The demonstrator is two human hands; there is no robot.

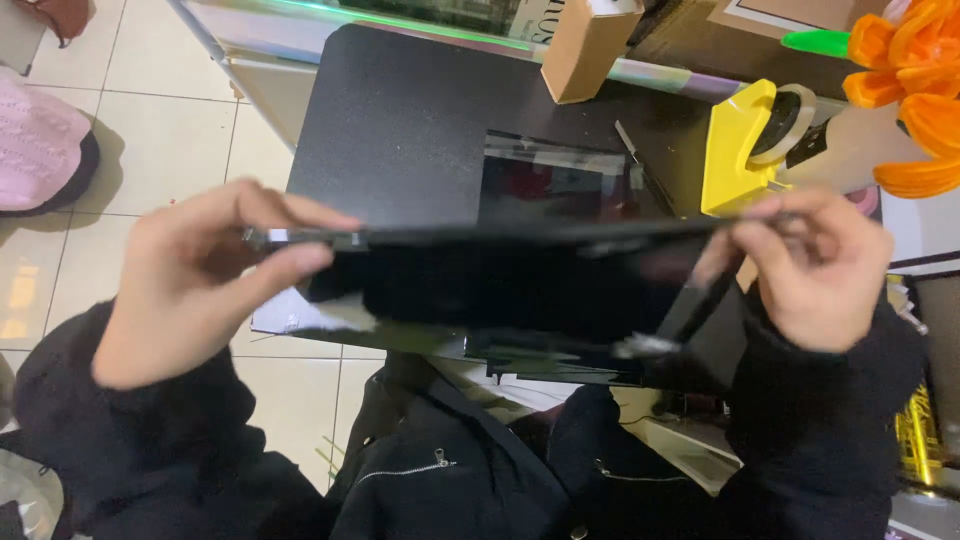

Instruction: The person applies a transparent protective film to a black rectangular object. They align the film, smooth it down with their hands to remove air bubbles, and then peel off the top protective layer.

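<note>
Both hands grip a flat black panel edge-on above the worktop.

I see my left hand (pixel 190 285) pinching the black panel (pixel 500 275) at its left end and my right hand (pixel 815 265) closed on its right end; beyond lie a black worktop (pixel 400 120), yellow tape dispenser (pixel 745 145) and cardboard box (pixel 585 45).

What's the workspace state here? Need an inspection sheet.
Surface: black table, glossy dark panel lying on it.
Job's things: flat black slab held edge-on above the table, one hand at each end.
Clutter: cardboard box, yellow tape dispenser, orange plastic flower, thin tool.
Grippers: left hand pinches the slab's left end; right hand grips the right end.
Cables: nothing seen.
Surroundings: tiled floor, pink cushion, black jacket.
</note>
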